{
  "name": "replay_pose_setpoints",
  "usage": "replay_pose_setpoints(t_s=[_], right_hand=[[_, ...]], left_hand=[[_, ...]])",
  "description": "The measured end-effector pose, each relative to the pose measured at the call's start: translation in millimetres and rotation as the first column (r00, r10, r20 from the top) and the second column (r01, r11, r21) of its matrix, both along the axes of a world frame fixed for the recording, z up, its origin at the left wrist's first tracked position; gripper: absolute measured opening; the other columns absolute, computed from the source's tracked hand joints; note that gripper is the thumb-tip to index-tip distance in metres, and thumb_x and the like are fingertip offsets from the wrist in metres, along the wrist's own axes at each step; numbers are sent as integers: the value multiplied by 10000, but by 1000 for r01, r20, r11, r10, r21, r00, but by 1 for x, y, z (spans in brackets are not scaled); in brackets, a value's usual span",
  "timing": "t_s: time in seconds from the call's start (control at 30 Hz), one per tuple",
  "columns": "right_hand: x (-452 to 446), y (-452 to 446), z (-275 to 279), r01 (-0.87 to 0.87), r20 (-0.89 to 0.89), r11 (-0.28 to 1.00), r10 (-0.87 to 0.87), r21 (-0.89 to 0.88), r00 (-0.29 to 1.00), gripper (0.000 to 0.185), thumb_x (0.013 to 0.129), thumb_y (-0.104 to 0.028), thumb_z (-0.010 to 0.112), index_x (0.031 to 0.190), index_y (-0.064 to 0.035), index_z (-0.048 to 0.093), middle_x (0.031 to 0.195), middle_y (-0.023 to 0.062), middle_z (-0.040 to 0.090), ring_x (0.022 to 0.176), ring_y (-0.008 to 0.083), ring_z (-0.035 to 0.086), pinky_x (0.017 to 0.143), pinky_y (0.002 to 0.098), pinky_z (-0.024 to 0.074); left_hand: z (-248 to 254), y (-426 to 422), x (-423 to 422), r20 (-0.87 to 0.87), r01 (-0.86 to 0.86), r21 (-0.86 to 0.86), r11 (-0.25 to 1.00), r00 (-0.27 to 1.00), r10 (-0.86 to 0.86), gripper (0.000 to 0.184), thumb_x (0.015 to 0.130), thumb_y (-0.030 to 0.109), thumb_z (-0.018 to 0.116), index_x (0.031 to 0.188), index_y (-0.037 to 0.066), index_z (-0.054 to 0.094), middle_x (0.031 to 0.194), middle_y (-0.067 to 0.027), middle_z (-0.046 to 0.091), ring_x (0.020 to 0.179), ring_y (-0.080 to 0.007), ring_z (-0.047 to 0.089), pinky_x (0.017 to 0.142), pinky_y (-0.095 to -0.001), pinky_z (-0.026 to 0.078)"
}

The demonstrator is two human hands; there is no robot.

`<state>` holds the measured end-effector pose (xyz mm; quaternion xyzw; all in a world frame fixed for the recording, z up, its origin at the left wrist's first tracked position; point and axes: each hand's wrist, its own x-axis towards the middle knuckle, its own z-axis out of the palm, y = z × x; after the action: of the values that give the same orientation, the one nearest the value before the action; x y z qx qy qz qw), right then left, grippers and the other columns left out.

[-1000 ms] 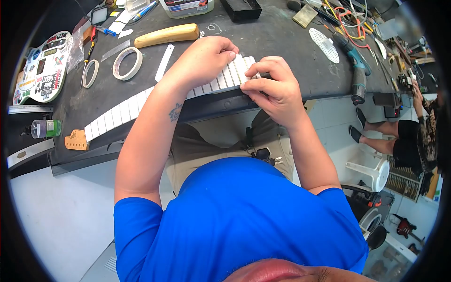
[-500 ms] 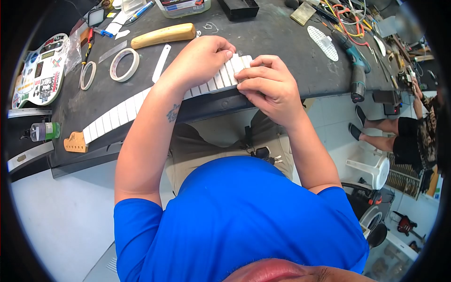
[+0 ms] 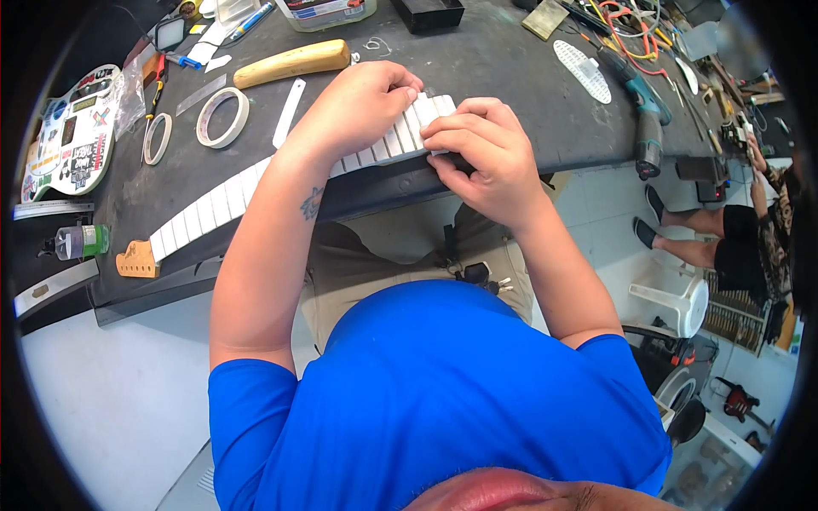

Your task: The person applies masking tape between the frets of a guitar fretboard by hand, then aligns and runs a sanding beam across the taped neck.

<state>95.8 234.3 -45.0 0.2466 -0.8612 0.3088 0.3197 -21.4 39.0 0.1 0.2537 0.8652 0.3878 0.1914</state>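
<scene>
A guitar neck (image 3: 223,204) lies along the bench's front edge, its wooden headstock (image 3: 136,259) at the left. Pale strips that look like masking tape cover the fretboard between the dark fret lines. My left hand (image 3: 368,104) reaches across the neck near its right end, fingers curled and pinched at the far edge; what they pinch is too small to make out. Around the near edge of that same end, my right hand (image 3: 487,152) is closed, fingers on the taped face and thumb lower at the side. Its palm side is partly hidden.
Behind the neck are a tape roll (image 3: 222,117), a smaller roll (image 3: 157,139), a wooden block (image 3: 291,63) and a white straightedge (image 3: 290,112). A power drill (image 3: 648,128) lies right. A sticker-covered guitar-shaped board (image 3: 72,134) sits left. Another person (image 3: 733,223) stands at far right.
My right hand's fingers have drawn closer together and its thumb sits a little lower along the neck's edge. My left hand stays at the far edge. The view has shifted slightly.
</scene>
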Motion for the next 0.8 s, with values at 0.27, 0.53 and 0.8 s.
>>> replay_pose_setpoints(t_s=[0.27,0.53,0.8], right_hand=[[1,0,-6,29,-98,999,-30,-17,995,254,712,-56,920,926,-131,805,1046,-55,821,983,257,683,848,377,564],[0,0,-6,30,-97,999,-31,-9,995,228,721,-70,919,907,-132,802,1027,-58,825,971,247,682,858,379,541],[8,13,9,-84,105,960,115,-266,988,390,705,-84,798,1094,-106,803,1166,28,814,1092,305,659,972,407,547]], left_hand=[[0,0,0,-19,10,4,1000,1000,-10,317,1075,204,667,1274,-25,759,1173,-121,799,1050,-174,738,959,-355,569],[5,1,3,-9,-7,-9,1000,1000,6,339,1058,215,669,1280,-22,766,1119,-122,803,1022,-175,745,943,-352,570],[0,-4,8,-225,9,197,980,974,37,236,966,75,727,1187,-4,754,1288,-155,736,1080,-248,739,972,-408,577]])
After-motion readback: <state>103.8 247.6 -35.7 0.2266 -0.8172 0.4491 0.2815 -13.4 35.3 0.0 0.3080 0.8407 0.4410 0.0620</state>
